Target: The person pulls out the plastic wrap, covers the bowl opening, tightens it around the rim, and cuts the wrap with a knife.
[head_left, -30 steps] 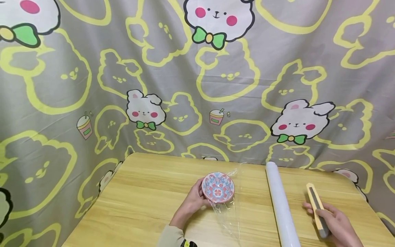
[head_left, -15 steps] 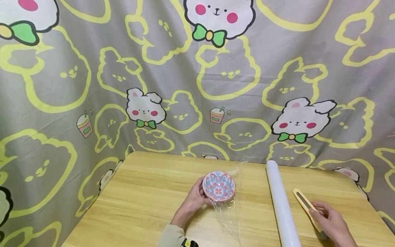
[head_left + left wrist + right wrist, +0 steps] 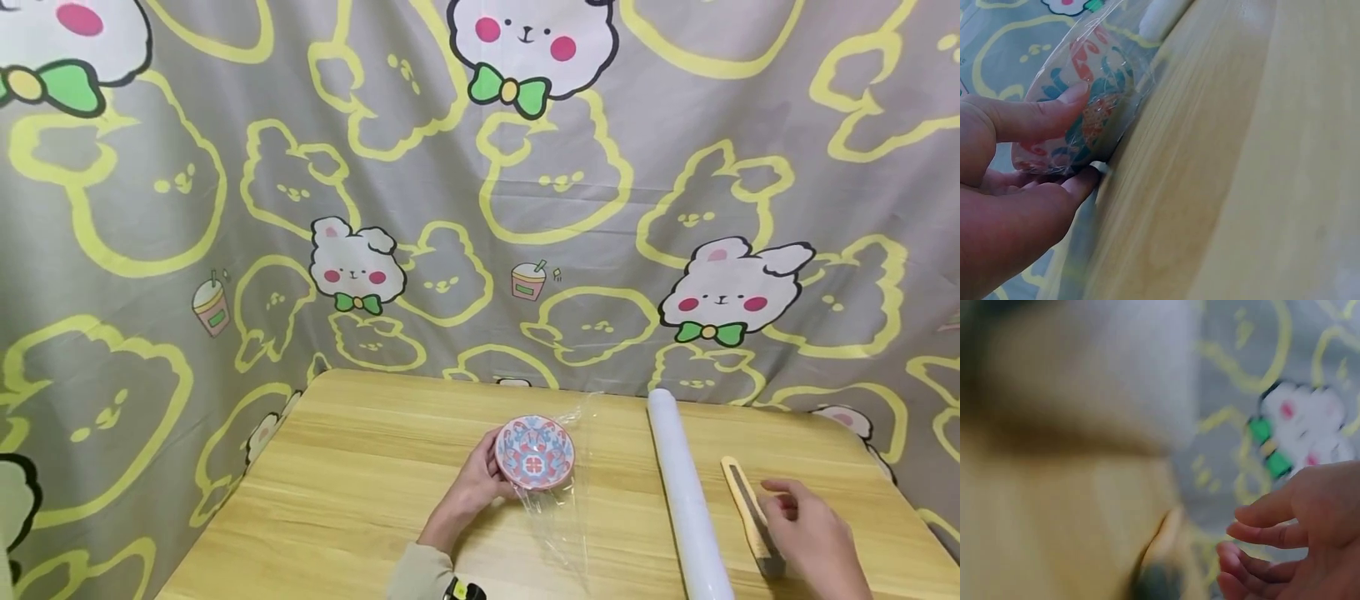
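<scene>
A small patterned bowl [image 3: 534,452] in red, blue and white is held up by my left hand [image 3: 474,479] near the middle of the table. In the left wrist view, the thumb lies on the outside of the bowl [image 3: 1085,119], over clear plastic film [image 3: 1141,69], with fingers beneath. Film [image 3: 558,525] also trails from the bowl toward the table's front. On the right, a yellow and grey utility knife [image 3: 744,504] lies on the table. My right hand [image 3: 813,533] is just beside it, fingers loosely bent and holding nothing; in the right wrist view they are apart from the knife [image 3: 1163,550].
A long white roll of plastic film [image 3: 686,492] lies lengthwise between the bowl and the knife. The wooden table [image 3: 337,467] ends at a grey curtain [image 3: 420,192] printed with cartoon animals, which hangs behind and at the left.
The utility knife has gone from my right hand's grip down onto the table beside the roll. My right hand has let go of it. The left hand and bowl are nearly still.
</scene>
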Available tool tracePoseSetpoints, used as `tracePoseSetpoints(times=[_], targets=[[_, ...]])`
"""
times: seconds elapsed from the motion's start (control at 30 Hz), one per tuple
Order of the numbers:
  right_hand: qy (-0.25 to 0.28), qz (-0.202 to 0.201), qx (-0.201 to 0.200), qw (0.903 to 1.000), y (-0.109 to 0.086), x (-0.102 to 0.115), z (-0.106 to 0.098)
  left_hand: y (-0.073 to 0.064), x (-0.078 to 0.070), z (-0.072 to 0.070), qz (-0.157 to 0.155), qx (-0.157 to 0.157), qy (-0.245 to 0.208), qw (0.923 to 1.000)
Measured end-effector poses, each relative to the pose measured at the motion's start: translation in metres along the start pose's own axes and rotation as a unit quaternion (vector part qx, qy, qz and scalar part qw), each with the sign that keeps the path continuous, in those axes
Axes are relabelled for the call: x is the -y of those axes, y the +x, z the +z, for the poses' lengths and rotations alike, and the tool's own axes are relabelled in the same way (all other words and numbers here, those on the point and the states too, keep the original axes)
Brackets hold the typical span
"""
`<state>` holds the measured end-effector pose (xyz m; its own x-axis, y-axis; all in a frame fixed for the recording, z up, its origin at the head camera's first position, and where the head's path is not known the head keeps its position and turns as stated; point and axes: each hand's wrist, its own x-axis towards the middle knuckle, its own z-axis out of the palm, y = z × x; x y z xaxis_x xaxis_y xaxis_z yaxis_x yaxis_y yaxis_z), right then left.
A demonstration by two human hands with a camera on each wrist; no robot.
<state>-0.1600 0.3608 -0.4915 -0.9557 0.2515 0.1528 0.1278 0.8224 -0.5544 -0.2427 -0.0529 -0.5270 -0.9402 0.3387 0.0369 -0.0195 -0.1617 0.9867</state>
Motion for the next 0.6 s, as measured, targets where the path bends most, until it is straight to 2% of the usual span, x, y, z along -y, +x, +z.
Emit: tracePoseSetpoints(times=[0.1, 0.17, 0.23, 0.3, 0.4, 0.43, 0.5, 0.6], targets=[[0.042, -0.066, -0.044, 0.996, -0.009, 0.033, 0.003, 0.001, -0.003, -0.002, 0.002, 0.003, 0.009, 0.9999], [0.079, -0.104, -0.051, 0.9901, -0.017, 0.06, 0.005, 0.001, -0.001, 0.0, 0.004, -0.002, 0.011, 0.9999], [0.147, -0.111, -0.014, 0.9829, -0.024, 0.088, 0.01, 0.001, 0.0, 0.001, 0.004, -0.012, 0.019, 0.9997], [0.213, -0.096, 0.051, 0.9709, -0.028, 0.114, 0.015, 0.003, 0.0, 0.001, 0.007, -0.018, 0.026, 0.9995], [0.262, -0.063, 0.159, 0.9499, -0.03, 0.141, 0.028, 0.002, 0.0, 0.0, 0.01, -0.03, 0.035, 0.9989], [0.262, -0.059, 0.178, 0.9467, -0.029, 0.147, 0.033, 0.003, 0.0, 0.0, 0.012, -0.031, 0.038, 0.9987], [0.239, -0.059, 0.188, 0.9509, -0.028, 0.156, 0.046, 0.003, 0.0, 0.0, 0.013, -0.035, 0.04, 0.9985], [0.219, -0.04, 0.182, 0.9579, -0.028, 0.166, 0.07, 0.003, -0.001, 0.0, 0.015, -0.041, 0.044, 0.9981]])
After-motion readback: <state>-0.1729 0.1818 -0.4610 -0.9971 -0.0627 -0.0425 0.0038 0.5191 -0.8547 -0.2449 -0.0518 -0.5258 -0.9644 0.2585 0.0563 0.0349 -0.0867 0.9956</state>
